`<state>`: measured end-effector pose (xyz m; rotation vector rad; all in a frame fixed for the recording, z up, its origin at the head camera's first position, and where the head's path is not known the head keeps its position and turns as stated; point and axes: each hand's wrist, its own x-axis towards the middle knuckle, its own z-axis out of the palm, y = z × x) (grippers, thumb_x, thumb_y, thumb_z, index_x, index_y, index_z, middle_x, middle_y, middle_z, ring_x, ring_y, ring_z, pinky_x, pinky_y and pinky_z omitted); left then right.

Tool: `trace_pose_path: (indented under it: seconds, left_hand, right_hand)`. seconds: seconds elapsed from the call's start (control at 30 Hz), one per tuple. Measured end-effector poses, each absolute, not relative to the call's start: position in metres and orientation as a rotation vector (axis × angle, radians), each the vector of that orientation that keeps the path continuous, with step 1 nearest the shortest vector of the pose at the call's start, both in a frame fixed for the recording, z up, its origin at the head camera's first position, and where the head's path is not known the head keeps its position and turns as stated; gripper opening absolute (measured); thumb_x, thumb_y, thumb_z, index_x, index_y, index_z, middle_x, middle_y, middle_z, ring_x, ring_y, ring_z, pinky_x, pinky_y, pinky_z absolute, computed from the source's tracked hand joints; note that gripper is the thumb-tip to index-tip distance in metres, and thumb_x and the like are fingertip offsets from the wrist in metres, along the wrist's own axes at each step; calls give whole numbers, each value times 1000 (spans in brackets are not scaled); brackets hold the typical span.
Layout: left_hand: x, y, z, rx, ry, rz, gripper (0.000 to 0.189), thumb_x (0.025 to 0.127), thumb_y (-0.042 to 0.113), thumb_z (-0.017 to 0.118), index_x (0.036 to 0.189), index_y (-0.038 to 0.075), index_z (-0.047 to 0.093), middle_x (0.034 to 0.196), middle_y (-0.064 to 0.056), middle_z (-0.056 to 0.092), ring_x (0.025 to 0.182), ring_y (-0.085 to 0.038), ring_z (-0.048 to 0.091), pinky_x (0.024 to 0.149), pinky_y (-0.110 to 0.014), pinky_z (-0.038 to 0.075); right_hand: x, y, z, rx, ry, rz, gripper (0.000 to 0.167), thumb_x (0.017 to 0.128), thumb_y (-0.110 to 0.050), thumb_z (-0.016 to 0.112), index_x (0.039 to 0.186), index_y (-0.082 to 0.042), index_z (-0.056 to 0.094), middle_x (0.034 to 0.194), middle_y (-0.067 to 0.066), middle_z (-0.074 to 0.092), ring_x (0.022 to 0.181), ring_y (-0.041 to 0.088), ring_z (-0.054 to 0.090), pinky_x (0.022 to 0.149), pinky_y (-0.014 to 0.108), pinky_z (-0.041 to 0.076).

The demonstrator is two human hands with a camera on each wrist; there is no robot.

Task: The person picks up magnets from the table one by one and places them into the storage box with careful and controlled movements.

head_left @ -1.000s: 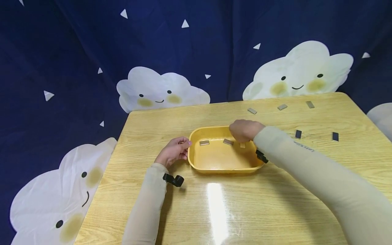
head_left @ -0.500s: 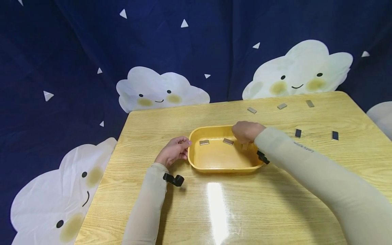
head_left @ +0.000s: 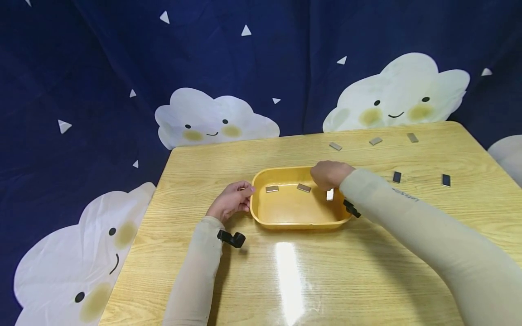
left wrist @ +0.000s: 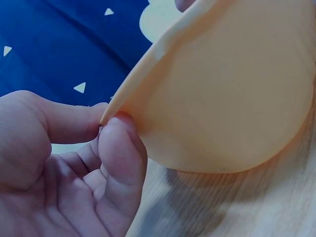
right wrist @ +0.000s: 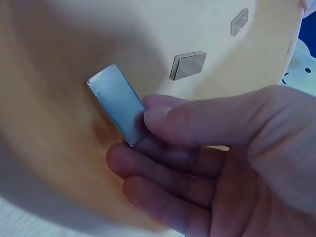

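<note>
In the head view, my left hand (head_left: 232,199) pinches the left rim of a shallow yellow plastic tub (head_left: 299,225). The left wrist view shows my thumb and a finger on either side of the tub's rim (left wrist: 148,61). Inside the tub's right end, my right hand (head_left: 331,174) holds a small shiny silver rectangular block (right wrist: 118,103) between thumb and fingers. Its long side slants, close to the tub's inner surface; whether it touches I cannot tell. Left of it in the tub lie two similar silver blocks, a nearer one (head_left: 303,188) and a farther one (head_left: 272,189).
On the wooden table (head_left: 183,172), right of the tub, lie two dark blocks (head_left: 397,177), (head_left: 446,180). Three grey blocks, one of them the middle grey block (head_left: 375,141), sit near the back edge. A dark blue curtain (head_left: 228,50) hangs behind.
My right hand has shifted slightly to the right inside the tub with the block, whose face now catches the light. My left hand stays on the rim.
</note>
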<state>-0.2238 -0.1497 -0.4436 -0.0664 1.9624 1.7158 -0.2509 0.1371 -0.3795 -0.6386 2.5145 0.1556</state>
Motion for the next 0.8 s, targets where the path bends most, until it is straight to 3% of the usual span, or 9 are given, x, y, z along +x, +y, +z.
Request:
trace_pose_path:
  seconds: [0.3,0.8]
  left_hand:
    - [-225,-149,-445,-90,1965,1705,13,102,15,53,98,3,51,70,1,55,59,-10,52,52,-19,49]
    - [-225,-149,-444,-69,1977,1696,12,102,16,53,97,5,51,70,1,55,60,-10,52,52,-19,49]
  right_hand:
    - [-250,137,-379,-618,2499,171,18,85,8,52,75,-6,59,66,4,43,60,16,39,47,22,28]
    - [-250,138,-379,-590,2523,143,17,91,2,46,83,-5,61,73,8,51,63,19,46,48,24,31]
